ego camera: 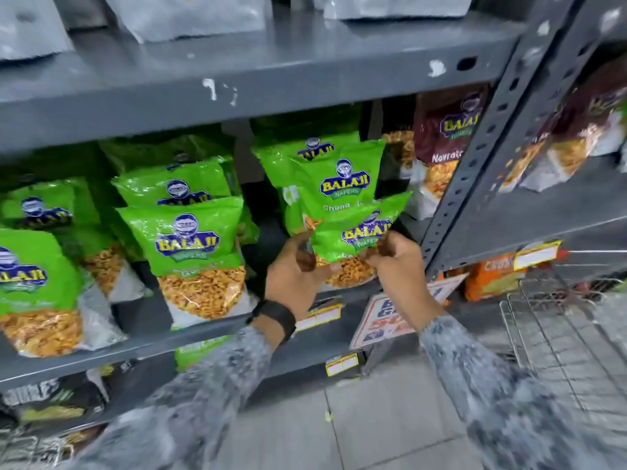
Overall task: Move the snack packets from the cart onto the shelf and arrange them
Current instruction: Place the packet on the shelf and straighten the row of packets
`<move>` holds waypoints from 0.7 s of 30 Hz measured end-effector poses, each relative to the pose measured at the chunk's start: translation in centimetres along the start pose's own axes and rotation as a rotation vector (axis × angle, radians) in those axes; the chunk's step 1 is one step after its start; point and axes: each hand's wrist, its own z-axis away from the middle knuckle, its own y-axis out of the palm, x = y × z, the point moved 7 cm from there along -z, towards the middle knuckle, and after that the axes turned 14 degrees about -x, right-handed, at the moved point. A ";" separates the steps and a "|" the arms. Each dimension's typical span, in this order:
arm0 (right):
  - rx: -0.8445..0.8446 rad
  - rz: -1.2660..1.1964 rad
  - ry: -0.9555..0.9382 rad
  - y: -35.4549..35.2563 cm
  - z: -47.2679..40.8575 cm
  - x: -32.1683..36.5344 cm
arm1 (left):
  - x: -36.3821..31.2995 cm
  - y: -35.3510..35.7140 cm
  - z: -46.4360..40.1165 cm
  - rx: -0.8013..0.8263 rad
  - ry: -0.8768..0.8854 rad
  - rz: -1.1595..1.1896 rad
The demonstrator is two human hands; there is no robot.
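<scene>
Grey metal shelving (258,106) fills the view, its middle shelf stocked with green snack packets. Counting the fronts that show clearly: three on the left around (32,293), (40,212) and a half-hidden one behind them; two in the middle stack, the near one (200,262) standing upright at the shelf edge with another (176,184) behind it; and three at the right, two upright at the back (339,178) and one held packet (356,239) tilted in front of them, its lower edge near the shelf lip. The left hand (295,269) pinches the held packet's left edge between thumb and fingers; a dark wristband (274,317) circles that wrist. The right hand (397,262) has its fingers curled onto the same packet's right edge. One maroon packet (448,130) stands further right, beside the upright post (475,157). One wire cart (559,320) sits low at the right, on the tiled floor (383,418). Three yellow price tags (342,364) show on the shelf edges.
</scene>
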 end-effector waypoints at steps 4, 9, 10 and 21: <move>0.068 0.052 -0.066 0.1 1.7 -0.4 | -3.4 -2.6 -1.0 0.087 0.108 0.059; 0.111 0.222 -0.184 1.2 2.9 0.5 | -9.6 -5.5 -4.4 -0.028 0.268 -0.097; 0.095 0.228 -0.199 1.1 3.4 0.6 | -9.7 -5.7 -5.7 -0.068 0.214 -0.045; -0.049 -0.149 0.021 1.9 1.7 6.4 | -5.6 -6.3 -5.8 -0.119 -0.190 0.320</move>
